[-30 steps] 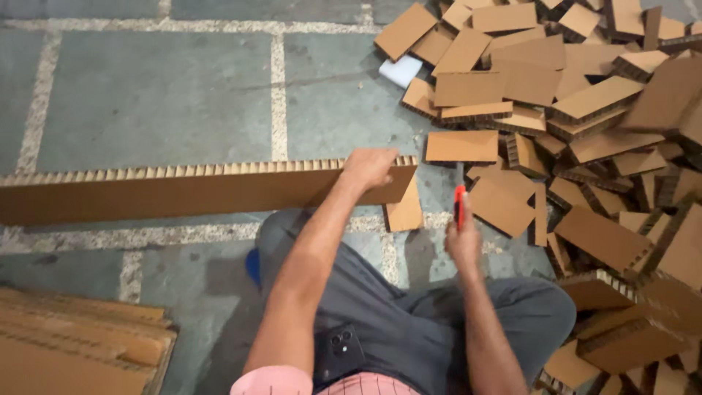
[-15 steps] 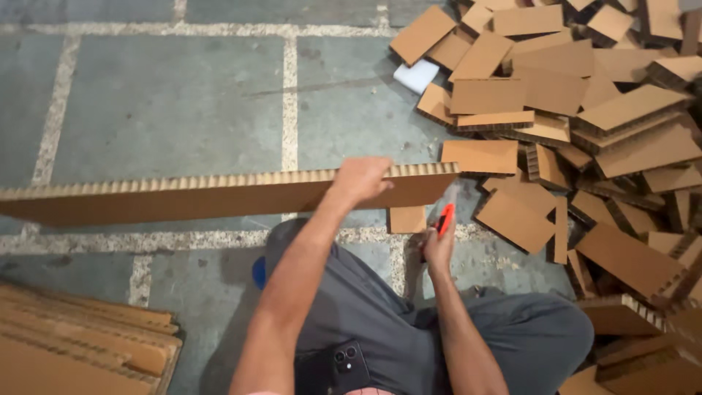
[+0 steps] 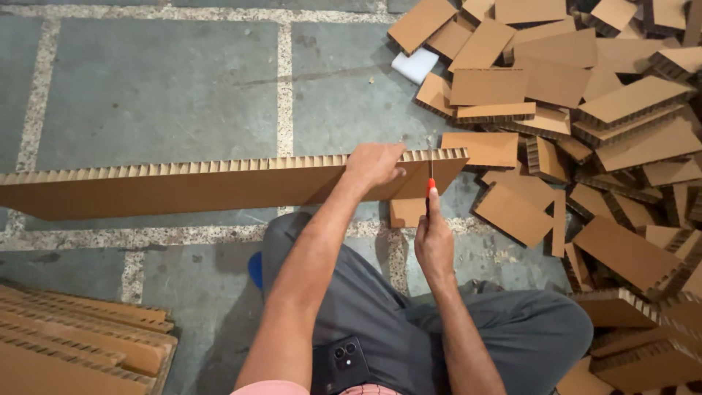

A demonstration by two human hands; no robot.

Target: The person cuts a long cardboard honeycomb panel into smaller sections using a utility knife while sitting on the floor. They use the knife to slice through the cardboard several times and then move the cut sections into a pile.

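Note:
A long brown honeycomb cardboard strip [image 3: 183, 186] stands on its edge across the view, its right end near the middle. My left hand [image 3: 374, 164] grips the strip's top edge close to that end. My right hand [image 3: 433, 245] holds a red-handled cutter [image 3: 430, 192], its thin blade pressed into the strip just right of my left hand. I sit on the floor with my legs in grey trousers under the strip.
A big heap of short cut cardboard pieces [image 3: 578, 110] fills the right side, with a white block [image 3: 414, 65] at its left edge. Stacked long strips [image 3: 80, 336] lie at the lower left. A dark phone [image 3: 344, 362] rests on my lap. Floor is grey tile.
The strip has slid to the right, with more of its end past my left hand. My right hand rose and brought the cutter's blade up against the strip.

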